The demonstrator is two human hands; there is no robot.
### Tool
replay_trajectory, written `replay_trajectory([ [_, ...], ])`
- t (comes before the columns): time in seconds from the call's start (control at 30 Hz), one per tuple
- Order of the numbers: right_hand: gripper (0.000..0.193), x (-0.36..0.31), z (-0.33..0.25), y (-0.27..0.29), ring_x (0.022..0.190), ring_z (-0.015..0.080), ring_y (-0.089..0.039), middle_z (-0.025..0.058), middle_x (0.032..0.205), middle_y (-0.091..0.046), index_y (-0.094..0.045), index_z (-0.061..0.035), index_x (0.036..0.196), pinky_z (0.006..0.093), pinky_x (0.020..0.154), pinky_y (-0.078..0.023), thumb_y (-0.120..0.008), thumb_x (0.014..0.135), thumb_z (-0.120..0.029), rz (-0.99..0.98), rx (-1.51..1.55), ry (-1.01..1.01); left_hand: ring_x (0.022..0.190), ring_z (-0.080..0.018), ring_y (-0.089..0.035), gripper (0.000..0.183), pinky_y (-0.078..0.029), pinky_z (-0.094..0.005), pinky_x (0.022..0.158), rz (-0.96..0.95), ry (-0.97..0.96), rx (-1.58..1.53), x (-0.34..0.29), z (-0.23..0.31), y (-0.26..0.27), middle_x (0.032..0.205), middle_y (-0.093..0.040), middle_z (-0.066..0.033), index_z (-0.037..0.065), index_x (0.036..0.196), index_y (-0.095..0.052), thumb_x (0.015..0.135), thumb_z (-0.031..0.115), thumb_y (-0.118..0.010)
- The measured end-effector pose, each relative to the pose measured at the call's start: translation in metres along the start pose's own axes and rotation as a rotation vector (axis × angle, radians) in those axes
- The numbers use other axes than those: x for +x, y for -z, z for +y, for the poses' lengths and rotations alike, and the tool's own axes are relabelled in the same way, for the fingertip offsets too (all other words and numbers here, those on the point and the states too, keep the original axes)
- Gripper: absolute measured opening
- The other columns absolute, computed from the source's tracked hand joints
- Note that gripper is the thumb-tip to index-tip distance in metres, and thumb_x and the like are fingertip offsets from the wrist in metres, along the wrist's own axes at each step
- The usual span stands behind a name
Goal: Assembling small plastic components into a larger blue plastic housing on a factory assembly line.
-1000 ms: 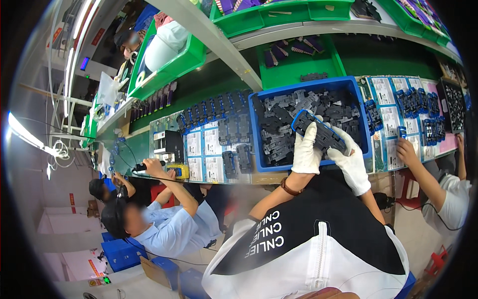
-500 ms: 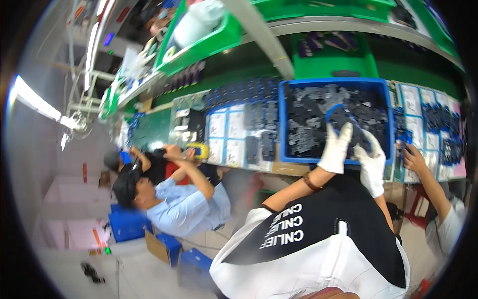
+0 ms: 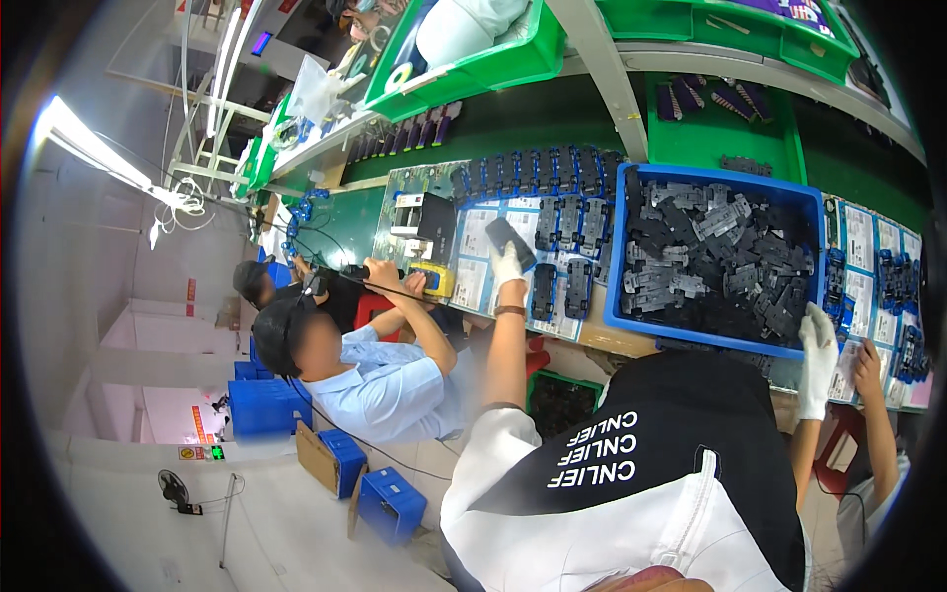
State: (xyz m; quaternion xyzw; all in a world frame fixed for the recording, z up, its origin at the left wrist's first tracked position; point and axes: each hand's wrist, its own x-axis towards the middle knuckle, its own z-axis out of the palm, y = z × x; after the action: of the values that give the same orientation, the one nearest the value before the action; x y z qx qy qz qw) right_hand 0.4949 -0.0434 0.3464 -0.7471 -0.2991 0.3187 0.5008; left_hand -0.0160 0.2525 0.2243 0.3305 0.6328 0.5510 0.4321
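Observation:
Over the printed sheets left of the bin, my gloved left hand is closed on a dark toy car part. Beside it stand rows of toy cars with black bases and blue edges. My gloved right hand is at the right front corner of the blue bin, its fingers stretched upward, and no object shows in it. Loose dark grey plastic chassis pieces fill much of the bin. Several blue toy cars lie just right of it.
A co-worker in a light blue shirt works at a black-and-yellow device on the left. Another person's hand is close to my right hand. Green trays stand behind the bin, below a shelf post.
My hands have parted from over the bin, where they were together on a blue-edged dark part. The left moved left over the sheets, the right moved to the bin's right corner.

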Motion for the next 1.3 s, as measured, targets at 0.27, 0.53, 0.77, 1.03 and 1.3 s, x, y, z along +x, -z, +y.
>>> replay_trajectory([
  [0.27,0.022,0.012,0.044,0.033,0.091,0.0192,-0.060,0.0118,0.095,-0.064,-0.064,0.0009,0.103,0.0296,0.083,-0.045,-0.058,0.085,-0.010,0.277,-0.417,0.123,0.083,-0.0172,-0.056,0.043,-0.046,-0.0299,0.069,-0.201,0.087,0.250,0.069,-0.049,-0.003,0.105,-0.061,-0.0073,0.004,0.123,-0.052,0.086,0.024,-0.062],
  [0.53,0.030,0.014,0.116,0.092,0.094,0.0258,-0.063,0.0163,0.099,-0.066,-0.065,0.0006,0.104,0.0326,0.086,-0.046,-0.061,0.081,-0.017,0.604,-0.331,-0.153,0.110,-0.0243,-0.052,0.043,-0.040,-0.0336,0.095,-0.096,0.039,0.379,0.107,-0.076,0.008,0.127,-0.053,-0.0117,0.007,0.131,-0.047,0.093,0.024,-0.050],
  [0.77,0.104,0.042,0.118,0.070,0.118,0.0386,-0.043,0.0253,0.132,-0.040,-0.020,-0.0065,0.142,0.0407,0.094,-0.040,-0.080,0.060,-0.030,0.510,-0.775,-0.297,0.111,-0.0363,-0.051,0.045,-0.041,-0.0454,0.092,0.276,-0.221,1.209,0.048,-0.026,-0.053,0.118,-0.056,-0.0206,0.007,0.120,-0.057,0.088,0.038,-0.049],
  [1.03,0.082,0.069,0.167,0.067,0.102,0.0367,-0.054,0.0227,0.101,-0.055,-0.021,-0.0119,0.142,0.0441,0.082,-0.046,-0.063,0.080,-0.043,0.506,-1.048,-0.255,0.100,-0.0259,-0.055,0.033,-0.042,-0.0349,0.090,0.088,-0.392,0.445,-0.026,0.018,-0.116,0.109,-0.060,-0.0180,-0.004,0.111,-0.057,0.085,0.017,-0.060],
  [1.3,0.045,0.044,0.151,0.088,0.094,0.0210,-0.058,0.0086,0.111,-0.057,-0.048,-0.0054,0.122,0.0341,0.074,-0.051,-0.053,0.091,-0.036,0.219,0.976,-0.186,0.101,-0.0144,-0.051,0.032,-0.041,-0.0265,0.086,-0.343,-0.002,0.103,-0.200,0.103,-0.188,0.116,-0.056,-0.0055,0.007,0.118,-0.054,0.092,0.026,-0.053],
])
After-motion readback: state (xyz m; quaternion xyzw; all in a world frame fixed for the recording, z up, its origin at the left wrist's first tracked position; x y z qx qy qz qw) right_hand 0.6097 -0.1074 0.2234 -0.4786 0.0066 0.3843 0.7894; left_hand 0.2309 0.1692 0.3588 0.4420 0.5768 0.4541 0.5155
